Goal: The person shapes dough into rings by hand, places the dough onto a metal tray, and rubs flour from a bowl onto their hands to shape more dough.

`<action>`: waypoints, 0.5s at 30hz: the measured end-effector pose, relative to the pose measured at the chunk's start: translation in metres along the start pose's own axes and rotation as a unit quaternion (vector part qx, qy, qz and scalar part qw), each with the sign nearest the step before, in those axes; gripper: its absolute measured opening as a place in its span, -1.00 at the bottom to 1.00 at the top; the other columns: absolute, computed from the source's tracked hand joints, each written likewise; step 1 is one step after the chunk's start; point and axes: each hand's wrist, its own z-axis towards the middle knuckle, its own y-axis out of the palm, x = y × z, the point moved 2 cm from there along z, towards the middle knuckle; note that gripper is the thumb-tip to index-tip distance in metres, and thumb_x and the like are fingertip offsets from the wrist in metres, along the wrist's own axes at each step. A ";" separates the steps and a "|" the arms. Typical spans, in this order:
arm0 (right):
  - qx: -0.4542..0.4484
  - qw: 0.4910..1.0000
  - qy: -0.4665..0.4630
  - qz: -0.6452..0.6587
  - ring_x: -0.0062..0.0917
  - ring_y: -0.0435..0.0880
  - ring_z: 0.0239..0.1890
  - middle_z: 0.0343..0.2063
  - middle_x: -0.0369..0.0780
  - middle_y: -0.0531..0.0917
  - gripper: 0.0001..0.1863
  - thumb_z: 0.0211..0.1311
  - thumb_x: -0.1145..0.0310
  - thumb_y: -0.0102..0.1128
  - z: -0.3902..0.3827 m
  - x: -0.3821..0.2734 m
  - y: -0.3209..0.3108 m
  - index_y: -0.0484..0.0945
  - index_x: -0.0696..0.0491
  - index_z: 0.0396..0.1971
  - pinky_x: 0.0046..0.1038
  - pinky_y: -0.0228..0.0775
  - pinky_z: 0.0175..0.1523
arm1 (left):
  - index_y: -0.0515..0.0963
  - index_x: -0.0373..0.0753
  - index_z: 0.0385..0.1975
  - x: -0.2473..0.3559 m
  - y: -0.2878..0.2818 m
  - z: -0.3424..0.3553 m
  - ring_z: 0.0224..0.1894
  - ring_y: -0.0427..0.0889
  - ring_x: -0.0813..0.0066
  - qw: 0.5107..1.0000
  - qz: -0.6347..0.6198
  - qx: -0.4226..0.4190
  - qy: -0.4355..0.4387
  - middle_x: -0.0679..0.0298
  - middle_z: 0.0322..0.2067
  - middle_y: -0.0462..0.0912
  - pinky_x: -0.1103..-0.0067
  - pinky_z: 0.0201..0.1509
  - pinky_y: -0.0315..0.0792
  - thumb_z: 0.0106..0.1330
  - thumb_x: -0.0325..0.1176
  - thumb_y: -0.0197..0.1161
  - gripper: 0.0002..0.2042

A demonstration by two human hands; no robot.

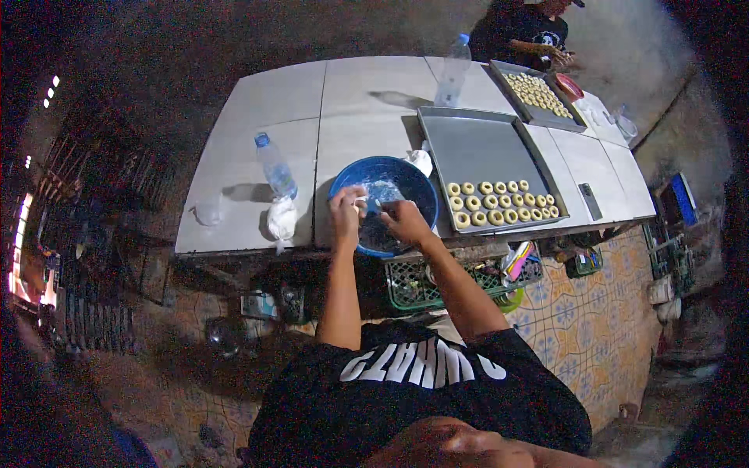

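Note:
Both my hands are over a round blue basin (431,204) with white powder (384,191) inside. My left hand (346,210) is at its left side, fingers curled around a small pale lump (360,204) that looks like dough. My right hand (406,223) is close by on the right, its fingers bent together; whatever they hold is hidden. To the right of the basin lies a grey metal tray (484,144), with rows of small pale dough rings (496,218) along its near side.
A plastic bottle (275,165) and a white knotted bag (282,218) stand left of the basin; another bag (420,161) sits behind it. Farther back are a tall bottle (453,72), a second filled tray (579,123) and another person (530,35). A phone (591,202) lies right.

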 end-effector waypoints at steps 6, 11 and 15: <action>-0.019 1.000 0.002 -0.007 -0.44 0.70 -0.35 -0.31 -0.02 0.73 -0.73 0.32 0.34 0.27 0.000 -0.050 -0.027 0.69 0.19 -0.10 -0.39 0.50 -0.23 | 0.40 -0.19 -0.49 0.013 0.001 0.010 -0.60 0.31 0.54 0.905 -0.376 -0.128 -0.154 0.33 -0.59 0.36 0.65 -0.65 0.13 0.13 -0.42 0.01 -0.96; 0.095 0.992 0.007 0.078 -0.45 0.69 -0.25 -0.22 -0.11 0.70 -0.76 0.28 0.46 0.30 -0.008 -0.077 -0.063 0.66 0.22 -0.10 -0.45 0.52 -0.11 | 0.45 -0.22 -0.26 0.047 0.045 0.009 -0.52 0.31 0.56 0.869 -0.442 -0.142 -0.173 0.37 -0.61 0.28 0.69 -0.58 0.17 0.30 -0.43 0.12 -0.93; 0.087 0.987 0.004 0.132 -0.53 0.67 -0.07 -0.08 -0.11 0.70 -0.72 0.34 0.50 0.27 -0.011 -0.109 -0.079 0.61 0.29 0.00 -0.48 0.50 0.07 | 0.44 -0.31 0.05 0.057 0.063 0.010 -0.16 0.62 0.27 0.847 -0.480 -0.145 -0.179 0.10 -0.25 0.58 0.58 -0.18 0.61 0.30 -0.59 0.06 -0.69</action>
